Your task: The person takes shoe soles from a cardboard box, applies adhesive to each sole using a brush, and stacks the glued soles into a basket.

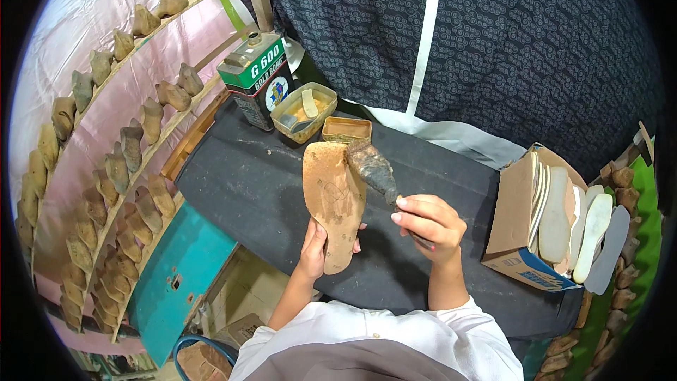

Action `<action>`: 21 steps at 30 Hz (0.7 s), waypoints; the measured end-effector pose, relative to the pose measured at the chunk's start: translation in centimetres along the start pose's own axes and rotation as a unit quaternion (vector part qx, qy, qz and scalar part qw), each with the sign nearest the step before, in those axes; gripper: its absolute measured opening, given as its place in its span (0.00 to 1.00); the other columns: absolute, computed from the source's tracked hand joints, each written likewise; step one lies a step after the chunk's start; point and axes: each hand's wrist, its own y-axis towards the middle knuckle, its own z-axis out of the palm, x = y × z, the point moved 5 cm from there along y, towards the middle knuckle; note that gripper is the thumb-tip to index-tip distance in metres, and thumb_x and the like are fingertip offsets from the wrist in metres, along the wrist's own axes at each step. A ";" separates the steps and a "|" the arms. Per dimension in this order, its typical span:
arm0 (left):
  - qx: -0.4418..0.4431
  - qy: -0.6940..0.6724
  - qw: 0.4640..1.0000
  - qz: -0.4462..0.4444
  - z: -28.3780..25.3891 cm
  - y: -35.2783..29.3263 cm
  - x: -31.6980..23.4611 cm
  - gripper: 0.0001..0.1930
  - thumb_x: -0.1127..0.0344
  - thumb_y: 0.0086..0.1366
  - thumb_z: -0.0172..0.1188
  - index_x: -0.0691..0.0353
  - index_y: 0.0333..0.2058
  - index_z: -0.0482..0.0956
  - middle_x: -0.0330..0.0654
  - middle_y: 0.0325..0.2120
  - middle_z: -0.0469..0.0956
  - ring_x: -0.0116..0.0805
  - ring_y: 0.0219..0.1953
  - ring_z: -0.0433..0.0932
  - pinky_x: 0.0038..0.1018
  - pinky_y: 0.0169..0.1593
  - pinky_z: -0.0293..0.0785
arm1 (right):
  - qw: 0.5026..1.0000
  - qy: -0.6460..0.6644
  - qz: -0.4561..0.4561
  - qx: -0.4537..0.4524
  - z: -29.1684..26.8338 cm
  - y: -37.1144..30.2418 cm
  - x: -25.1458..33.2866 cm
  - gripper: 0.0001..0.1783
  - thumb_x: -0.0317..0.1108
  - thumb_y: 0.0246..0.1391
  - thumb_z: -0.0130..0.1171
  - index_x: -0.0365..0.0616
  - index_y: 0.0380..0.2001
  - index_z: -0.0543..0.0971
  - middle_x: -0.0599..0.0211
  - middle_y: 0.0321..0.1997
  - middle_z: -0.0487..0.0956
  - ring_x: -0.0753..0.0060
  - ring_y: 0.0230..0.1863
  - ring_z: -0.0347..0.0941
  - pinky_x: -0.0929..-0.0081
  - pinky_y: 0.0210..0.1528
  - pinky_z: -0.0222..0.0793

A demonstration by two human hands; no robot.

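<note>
My left hand [315, 241] holds a tan shoe sole [333, 197] by its heel end, flat side up, over the dark table [247, 176]. In my right hand [429, 224] is a glue-caked brush [374, 169], whose bristle end rests on the sole's upper right edge. Just beyond the sole stand a small tan square tub [346, 129] and a clear plastic tub of yellowish glue [305, 111] with a spatula in it.
A green and black metal glue can [257, 79] stands at the table's far left corner. A cardboard box [518, 229] of white and tan insoles sits at right. Wooden racks of shoe lasts [134, 148] curve along the left. A turquoise cabinet [180, 275] is below.
</note>
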 end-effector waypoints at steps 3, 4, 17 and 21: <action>0.004 0.008 1.000 -0.004 0.1 0.0 0.0 0.28 0.47 0.67 0.34 0.62 0.56 0.49 0.59 0.42 0.70 0.39 0.30 0.76 0.30 0.33 0.74 | 0.999 0.035 -0.003 0.000 -0.2 -0.2 -0.1 0.18 0.20 0.26 0.65 0.40 0.30 0.80 0.62 0.35 0.78 0.64 0.32 0.76 0.76 0.32 0.75; 0.004 0.016 1.000 -0.004 0.2 -0.1 0.0 0.28 0.47 0.67 0.34 0.63 0.56 0.49 0.59 0.42 0.70 0.39 0.30 0.76 0.30 0.34 0.74 | 0.998 0.063 -0.008 0.004 -0.2 -0.3 0.1 0.17 0.21 0.27 0.65 0.40 0.29 0.81 0.62 0.35 0.78 0.64 0.32 0.76 0.76 0.32 0.75; -0.020 0.028 0.999 -0.010 -0.1 -0.3 0.0 0.29 0.46 0.66 0.35 0.64 0.55 0.50 0.60 0.41 0.70 0.38 0.29 0.76 0.30 0.34 0.74 | 0.996 0.088 0.011 0.018 -0.9 -0.4 0.6 0.16 0.22 0.27 0.66 0.41 0.28 0.81 0.62 0.33 0.79 0.66 0.30 0.76 0.77 0.30 0.75; -0.024 0.058 0.998 -0.004 -0.2 -0.2 -0.2 0.29 0.46 0.66 0.35 0.64 0.55 0.50 0.61 0.41 0.69 0.39 0.29 0.75 0.30 0.34 0.74 | 0.988 0.144 0.029 0.044 -0.6 -0.3 0.9 0.15 0.22 0.28 0.66 0.41 0.28 0.81 0.61 0.33 0.79 0.67 0.30 0.76 0.78 0.29 0.74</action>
